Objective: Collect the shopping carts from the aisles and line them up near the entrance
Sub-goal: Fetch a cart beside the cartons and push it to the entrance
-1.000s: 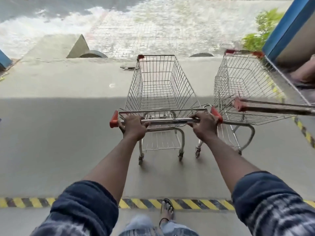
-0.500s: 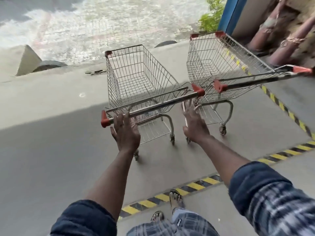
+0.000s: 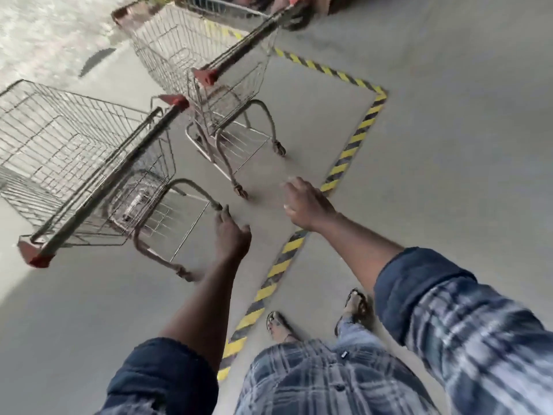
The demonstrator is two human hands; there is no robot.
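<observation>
**Hands.** Both are unloaded and apart from each other. The left hand (image 3: 232,235) has its fingers extended and holds nothing. Its fingertips line up with the lower rear frame of the near cart (image 3: 74,157), but motion blur prevents confirming contact. The right hand (image 3: 305,205) is off to the side with fingers loosely bent. It also holds nothing and hangs over bare floor (image 3: 449,145).

**Carts.** The near cart stands left of the hands with its red-capped handle (image 3: 101,181) unattended. The far cart (image 3: 194,61) stands just beside it and further on, facing roughly the same way toward the bright paving (image 3: 36,31). Both are on the side of the striped tape (image 3: 356,136) away from the person's feet (image 3: 278,324).

**Step in hand.** In my judgement this cart has been delivered and parked beside the other, and the release is complete. The next move calls for turning away to fetch another cart and bringing it in alongside these two. A glance to confirm the near cart does not roll would be prudent, as no brake is visible.

**Change noted.** One second ago both hands gripped the near cart's handle. Half a second ago they had opened against the bar. They are now drawn clear of it. The view has swung right, so the carts now sit at the upper left.
</observation>
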